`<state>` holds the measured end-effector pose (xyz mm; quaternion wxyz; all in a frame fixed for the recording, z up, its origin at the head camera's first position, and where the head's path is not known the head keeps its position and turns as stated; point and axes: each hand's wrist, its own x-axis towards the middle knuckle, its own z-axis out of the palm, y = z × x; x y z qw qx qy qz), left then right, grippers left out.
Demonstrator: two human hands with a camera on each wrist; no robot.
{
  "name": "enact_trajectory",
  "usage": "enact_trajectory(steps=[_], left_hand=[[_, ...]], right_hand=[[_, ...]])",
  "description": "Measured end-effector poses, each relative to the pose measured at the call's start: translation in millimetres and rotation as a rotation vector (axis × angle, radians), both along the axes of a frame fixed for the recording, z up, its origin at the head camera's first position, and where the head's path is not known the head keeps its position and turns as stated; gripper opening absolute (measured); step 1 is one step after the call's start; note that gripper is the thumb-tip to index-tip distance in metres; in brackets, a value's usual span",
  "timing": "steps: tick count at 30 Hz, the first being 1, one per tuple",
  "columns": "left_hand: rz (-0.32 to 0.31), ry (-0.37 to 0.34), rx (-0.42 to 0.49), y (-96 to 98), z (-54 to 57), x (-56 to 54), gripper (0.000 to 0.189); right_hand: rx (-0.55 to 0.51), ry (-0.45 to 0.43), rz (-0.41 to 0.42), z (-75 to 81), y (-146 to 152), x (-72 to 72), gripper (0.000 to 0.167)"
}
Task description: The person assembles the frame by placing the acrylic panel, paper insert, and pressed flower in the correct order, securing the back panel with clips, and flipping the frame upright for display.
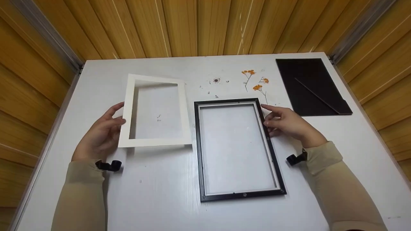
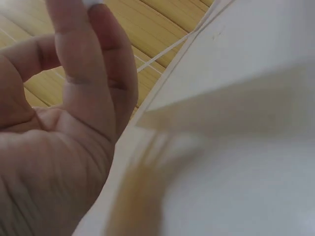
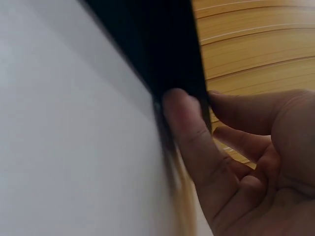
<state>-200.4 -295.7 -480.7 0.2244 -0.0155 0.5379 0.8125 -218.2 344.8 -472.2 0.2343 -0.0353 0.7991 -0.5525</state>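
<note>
A cream picture mat (image 1: 157,141) with a rectangular opening is held up over the white table, tilted a little. My left hand (image 1: 102,133) pinches its left edge between thumb and fingers. In the left wrist view the left hand (image 2: 81,93) shows its palm and curled fingers. Right of the mat is a black picture frame (image 1: 199,154) with a pale inner lip and small metal fittings around its rim. My right hand (image 1: 287,123) grips the upper part of the frame's right side. Seen from the right wrist, a fingertip (image 3: 184,110) presses on the dark frame side (image 3: 162,54).
A black backing board (image 1: 305,70) lies at the back right, with a slanting strut (image 1: 316,95) on it. Several orange dried flower sprigs (image 1: 257,87) lie behind the frame, beside a small dark flower (image 1: 216,80) and scattered bits. Wooden panels (image 1: 179,29) enclose the white table (image 1: 154,199).
</note>
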Motion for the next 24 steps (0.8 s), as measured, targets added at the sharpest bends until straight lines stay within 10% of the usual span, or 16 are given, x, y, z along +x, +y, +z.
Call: enact_trajectory(steps=[7,16,24], left_hand=[[-0.018,0.084,0.057,14.4,6.9,2.4,0.069],[-0.194,0.146,0.035,56.7,13.4,9.7,0.073],[-0.177,0.134,0.009,84.0,10.7,16.0,0.074]], right_hand=[[0.015,-0.081,0.030,10.6,-2.9,5.6,0.092],[0.046,-0.065,0.012,10.7,-18.1,4.2,0.091],[0.051,-0.067,0.014,11.3,-45.0,-6.7,0.091]])
